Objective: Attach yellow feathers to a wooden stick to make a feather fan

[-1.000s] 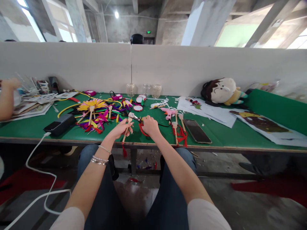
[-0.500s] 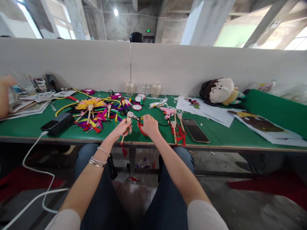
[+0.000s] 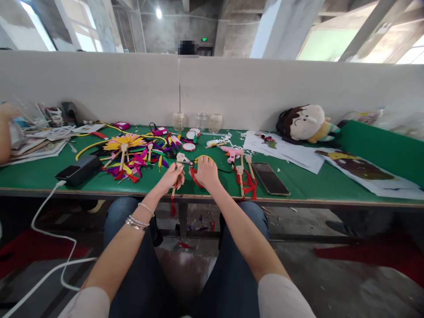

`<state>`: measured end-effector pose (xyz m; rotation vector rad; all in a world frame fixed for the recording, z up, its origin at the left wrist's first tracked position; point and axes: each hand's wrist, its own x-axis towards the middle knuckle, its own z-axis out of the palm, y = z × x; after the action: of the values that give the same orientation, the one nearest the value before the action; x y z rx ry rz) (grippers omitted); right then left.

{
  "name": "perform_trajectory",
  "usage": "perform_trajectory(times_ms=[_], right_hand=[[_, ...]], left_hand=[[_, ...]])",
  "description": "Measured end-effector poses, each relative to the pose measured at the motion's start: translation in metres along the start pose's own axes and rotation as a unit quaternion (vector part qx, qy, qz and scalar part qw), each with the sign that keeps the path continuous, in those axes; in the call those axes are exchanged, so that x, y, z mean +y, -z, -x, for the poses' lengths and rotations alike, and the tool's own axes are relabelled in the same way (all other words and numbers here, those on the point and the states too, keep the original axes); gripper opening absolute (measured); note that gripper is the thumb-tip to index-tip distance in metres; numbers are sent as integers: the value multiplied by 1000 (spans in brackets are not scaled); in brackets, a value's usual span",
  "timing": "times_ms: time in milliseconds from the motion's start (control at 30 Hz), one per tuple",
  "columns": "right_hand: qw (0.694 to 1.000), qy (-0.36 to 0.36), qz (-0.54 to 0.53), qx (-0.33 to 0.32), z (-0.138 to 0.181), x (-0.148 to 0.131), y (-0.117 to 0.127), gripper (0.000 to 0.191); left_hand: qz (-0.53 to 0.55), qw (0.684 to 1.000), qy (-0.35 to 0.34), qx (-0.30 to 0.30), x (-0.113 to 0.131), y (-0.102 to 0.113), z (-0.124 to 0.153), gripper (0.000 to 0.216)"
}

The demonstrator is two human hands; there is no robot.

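Note:
My left hand point(image 3: 171, 177) is closed around a wooden stick point(image 3: 173, 192) with a pale, carved-looking head and a red tassel point(image 3: 173, 207) hanging below the table edge. In my right hand point(image 3: 207, 171) is a pair of scissors point(image 3: 195, 178) with red and yellow handles. Its blades point left and meet the stick just below the head; I cannot tell whether they touch it. Similar tasselled sticks point(image 3: 240, 181) lie to the right of my right hand, beside a pink glue gun point(image 3: 232, 153).
Colourful feathers and a yellow fan-like piece point(image 3: 124, 143) crowd the left. A black power bank point(image 3: 79, 170) and a phone point(image 3: 270, 178) lie near the front edge. Glass jars point(image 3: 201, 120) stand by the partition. A plush doll point(image 3: 308, 124) and papers point(image 3: 286, 152) are at right. Another person's arm point(image 3: 5, 132) shows far left.
The head of the stick has turned slightly, and the stick stands a little more upright in my left hand. The scissor blades have shifted slightly down against it. Both hands keep their hold.

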<state>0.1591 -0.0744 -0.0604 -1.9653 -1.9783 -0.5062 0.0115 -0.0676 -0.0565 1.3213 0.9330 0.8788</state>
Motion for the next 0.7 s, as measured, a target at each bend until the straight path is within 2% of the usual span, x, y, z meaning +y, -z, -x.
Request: perform_trajectory(times_ms=[233, 467, 700], right_hand=[[999, -28, 2, 37, -1, 0, -1, 48], [999, -41, -5, 10, 0, -4, -5, 42], [999, -31, -5, -27, 0, 2, -1, 46]], left_hand=[[24, 999, -36, -14, 5, -1, 2, 28], [51, 998, -27, 9, -5, -15, 2, 28], [55, 999, -4, -1, -7, -21, 4, 27]])
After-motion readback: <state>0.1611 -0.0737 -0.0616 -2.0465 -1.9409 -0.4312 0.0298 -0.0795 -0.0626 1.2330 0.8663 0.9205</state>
